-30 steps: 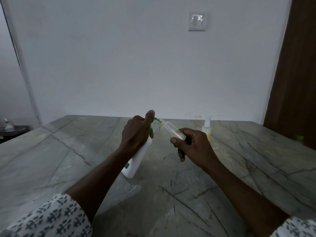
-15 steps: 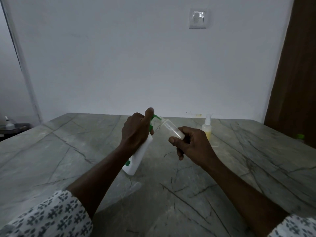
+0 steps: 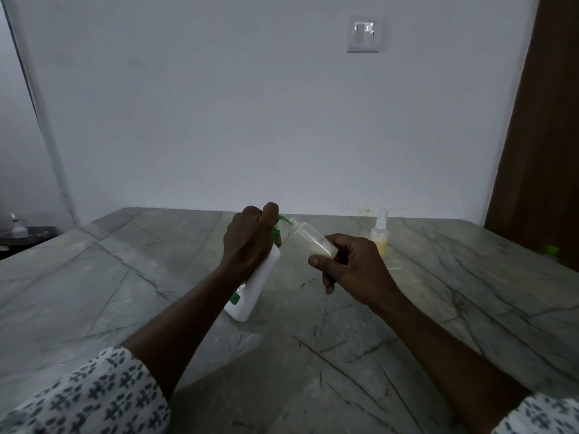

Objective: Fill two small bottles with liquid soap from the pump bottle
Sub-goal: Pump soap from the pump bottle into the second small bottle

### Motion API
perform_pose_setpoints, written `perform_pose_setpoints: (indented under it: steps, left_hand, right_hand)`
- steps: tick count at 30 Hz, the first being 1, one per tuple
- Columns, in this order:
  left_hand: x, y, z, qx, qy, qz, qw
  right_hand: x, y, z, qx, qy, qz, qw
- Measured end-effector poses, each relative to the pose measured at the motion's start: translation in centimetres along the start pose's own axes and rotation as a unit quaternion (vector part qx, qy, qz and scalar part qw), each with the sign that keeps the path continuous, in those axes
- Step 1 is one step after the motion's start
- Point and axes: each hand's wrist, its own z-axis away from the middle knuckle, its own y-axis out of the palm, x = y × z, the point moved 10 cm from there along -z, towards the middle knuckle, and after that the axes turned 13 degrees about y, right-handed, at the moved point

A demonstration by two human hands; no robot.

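While pump bottle (image 3: 255,286) is tilted rightward, base on table (image 3: 125,277), neck is gripped by left hand (image 3: 249,242), thumb laid over green pump head (image 3: 283,219). Its tip is met by mouth of small bottle (image 3: 313,241), long axis slanted up-left toward it, lower end clasped in right hand (image 3: 354,266); little pale soap seen inside. Second small bottle (image 3: 379,236) is stood just beyond right hand, yellow liquid inside.

- Left sleeve (image 3: 87,399), at 7 o'clock in the view: loose white cloth printed with small dark grey-blue cross-like flowers, its cuff ending partway up the forearm.
- Right sleeve (image 3: 539,415), at 5 o'clock: same print, only the cuff edge showing.
- Left hand (image 3: 249,242) and right hand (image 3: 354,264): bare, like both forearms.
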Motion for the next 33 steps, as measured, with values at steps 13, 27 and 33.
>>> perform_pose_setpoints:
  steps: [13,27,33]
  left_hand:
    - [-0.8,-0.4,0.3,-0.013,0.009,-0.032,0.999]
    - [-1.2,-0.1,0.2,-0.010,0.025,-0.046,0.999]
    - [-0.8,-0.3,0.2,-0.017,-0.002,-0.058,0.998]
  right_hand:
    - [-0.2,-0.1,0.0,-0.005,0.005,0.000,1.000]
    - [-0.6,-0.2,-0.3,-0.002,0.012,-0.013,1.000]
    - [-0.7,0.0,-0.1,-0.001,0.016,0.002,1.000]
